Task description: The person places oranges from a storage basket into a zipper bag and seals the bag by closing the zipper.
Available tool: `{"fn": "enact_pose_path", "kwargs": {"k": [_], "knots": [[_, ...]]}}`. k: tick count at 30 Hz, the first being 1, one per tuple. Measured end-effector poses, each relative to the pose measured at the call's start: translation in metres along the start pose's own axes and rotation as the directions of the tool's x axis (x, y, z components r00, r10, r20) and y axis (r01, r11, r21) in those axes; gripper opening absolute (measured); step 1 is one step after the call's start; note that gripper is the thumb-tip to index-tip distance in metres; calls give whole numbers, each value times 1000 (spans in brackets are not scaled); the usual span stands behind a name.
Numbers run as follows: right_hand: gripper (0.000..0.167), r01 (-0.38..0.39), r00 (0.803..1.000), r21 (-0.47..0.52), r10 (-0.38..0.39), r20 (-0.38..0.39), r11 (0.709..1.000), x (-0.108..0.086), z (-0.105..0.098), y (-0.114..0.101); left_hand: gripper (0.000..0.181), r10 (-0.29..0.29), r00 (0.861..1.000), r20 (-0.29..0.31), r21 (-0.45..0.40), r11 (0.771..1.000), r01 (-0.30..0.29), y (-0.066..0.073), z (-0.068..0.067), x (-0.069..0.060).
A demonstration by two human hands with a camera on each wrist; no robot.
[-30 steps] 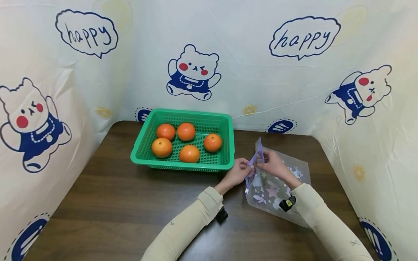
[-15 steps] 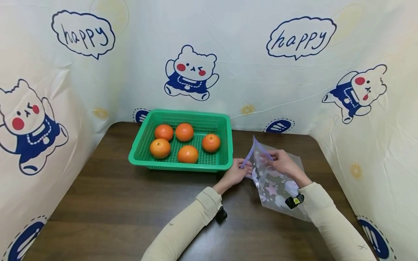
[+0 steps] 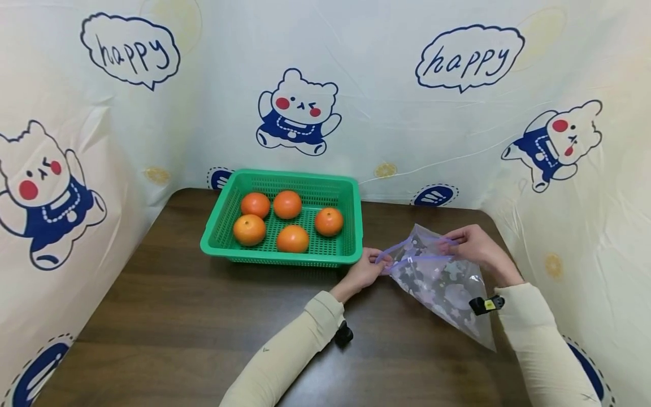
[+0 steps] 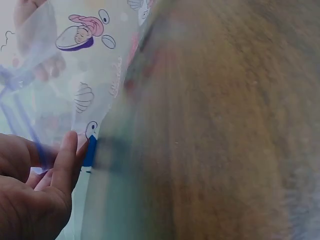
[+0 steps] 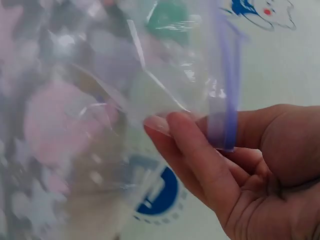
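Note:
A clear zip bag (image 3: 432, 288) with pastel prints and a purple closure strip hangs between both hands, its mouth spread into a gap. At the left end of that mouth, my left hand (image 3: 362, 270) pinches the purple edge, beside the basket's front right corner. My right hand (image 3: 474, 247) grips the opposite end of the strip. In the right wrist view, the right thumb and fingers (image 5: 200, 155) hold the bag's edge by the purple strip (image 5: 230, 100). The left wrist view has the left hand (image 4: 45, 180) holding the strip low at the left.
A green plastic basket (image 3: 280, 258) with several round orange fruits (image 3: 293, 239) stands at the back of the brown wooden table (image 3: 203, 328). A printed curtain (image 3: 381, 102) encloses the table's back and sides.
The right hand has moved right, drawing its side of the bag's mouth away from the left hand. The mouth has widened and the bag has swung right. The left hand stays nearly still.

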State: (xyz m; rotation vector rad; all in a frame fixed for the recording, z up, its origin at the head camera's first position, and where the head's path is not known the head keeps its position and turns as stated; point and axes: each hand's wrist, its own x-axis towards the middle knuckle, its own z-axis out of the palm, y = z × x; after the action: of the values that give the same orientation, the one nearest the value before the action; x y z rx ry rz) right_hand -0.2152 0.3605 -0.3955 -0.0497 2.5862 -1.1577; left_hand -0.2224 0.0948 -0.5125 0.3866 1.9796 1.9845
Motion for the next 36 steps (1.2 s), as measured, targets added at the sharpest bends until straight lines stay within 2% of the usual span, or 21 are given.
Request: {"fn": "enact_pose_path", "kwargs": {"k": [5,7,14,17,21,24,32,36], "knots": [[27,29,1000,-82,-29,-1,996,-12,-24,-3,17,4,1000,-16,70,998,-3,-1,-1,-2],[25,29,1000,-116,-30,-4,993,-16,-31,-5,16,7,999,-34,69,998,-4,0,0,-2],[19,-25,998,-295,5,-70,955,-32,-42,-17,13,-49,994,-95,-17,999,47,6,12,-5],[19,-22,993,-339,-19,-117,941,-38,-42,-22,12,-30,995,-93,-19,999,28,11,18,-9],[20,-2,985,-343,-58,-163,939,-44,-44,-25,15,30,998,-54,19,999,-29,27,23,-15],[23,11,982,-328,-72,-174,945,-48,-46,-30,18,56,998,-21,27,998,-56,43,21,-15],[30,18,986,-262,-61,-157,965,-52,-46,-45,24,71,996,58,78,994,-75,84,5,-5],[28,32,977,-280,-89,-194,959,-53,-50,-54,23,132,989,62,90,986,-137,103,-4,1]]}}
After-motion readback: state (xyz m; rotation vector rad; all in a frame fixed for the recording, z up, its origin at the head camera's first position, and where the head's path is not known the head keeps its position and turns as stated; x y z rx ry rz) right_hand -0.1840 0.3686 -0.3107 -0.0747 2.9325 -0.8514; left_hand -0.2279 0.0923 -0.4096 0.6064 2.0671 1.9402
